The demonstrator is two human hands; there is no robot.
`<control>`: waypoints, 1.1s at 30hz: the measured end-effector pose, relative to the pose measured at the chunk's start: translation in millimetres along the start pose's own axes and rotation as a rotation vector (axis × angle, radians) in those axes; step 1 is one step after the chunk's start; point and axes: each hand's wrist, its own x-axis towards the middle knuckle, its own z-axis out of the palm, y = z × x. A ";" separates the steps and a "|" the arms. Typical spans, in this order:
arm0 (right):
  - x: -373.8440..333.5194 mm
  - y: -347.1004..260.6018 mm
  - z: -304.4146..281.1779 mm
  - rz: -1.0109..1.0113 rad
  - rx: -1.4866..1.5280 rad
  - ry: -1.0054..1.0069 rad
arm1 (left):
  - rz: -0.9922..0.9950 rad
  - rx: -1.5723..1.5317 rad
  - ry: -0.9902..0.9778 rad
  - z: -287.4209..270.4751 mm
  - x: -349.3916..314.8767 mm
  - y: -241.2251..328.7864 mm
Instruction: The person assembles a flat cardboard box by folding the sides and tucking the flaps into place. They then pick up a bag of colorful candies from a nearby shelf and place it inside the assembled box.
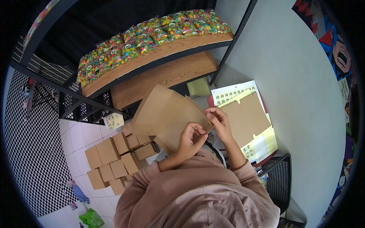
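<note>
Many clear bags of colourful pieces (148, 40) are lined up in rows along a wooden shelf (163, 52), which is carried by a black metal rack (241, 28). A second wooden shelf (167, 78) is fitted below it, and a black curtain (95, 26) is hung behind. Below and in front of the rack, a large brown cardboard sheet (165, 110) is spread before the person, its right edge brought close to both hands. At that edge the right hand (219, 121) is placed with thumb and fingers bent near each other; the left hand (191, 138) is half curled, its fingertips gathered just below. Whether the sheet is firmly gripped by either cannot be told.

On the left, a cluster of brown boxes (119, 166) is packed together on a white tiled floor (78, 141). Farther out, a black-and-white checkered covering (36, 140) is seen, with a green bag (91, 219) lying near its lower end. On the right, a flat piece of cardboard (245, 117) is laid over printed label sheets (234, 91) and yellow paper (270, 141). Beside these, a pale wall (289, 83) is bordered at the far right by bright posters (340, 53). A black mesh container (280, 182) is set near the right sleeve (247, 174).
</note>
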 end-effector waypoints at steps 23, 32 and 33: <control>-29.9 -38.0 10.1 0.075 0.043 0.033 | -0.091 -0.030 0.145 4.3 5.2 40.2; -21.2 -30.9 33.8 -0.345 -0.208 0.148 | -0.093 -0.254 0.350 12.4 9.2 34.2; -20.1 -29.9 36.3 -0.436 -0.235 0.173 | -0.040 -0.252 0.351 14.7 11.9 34.6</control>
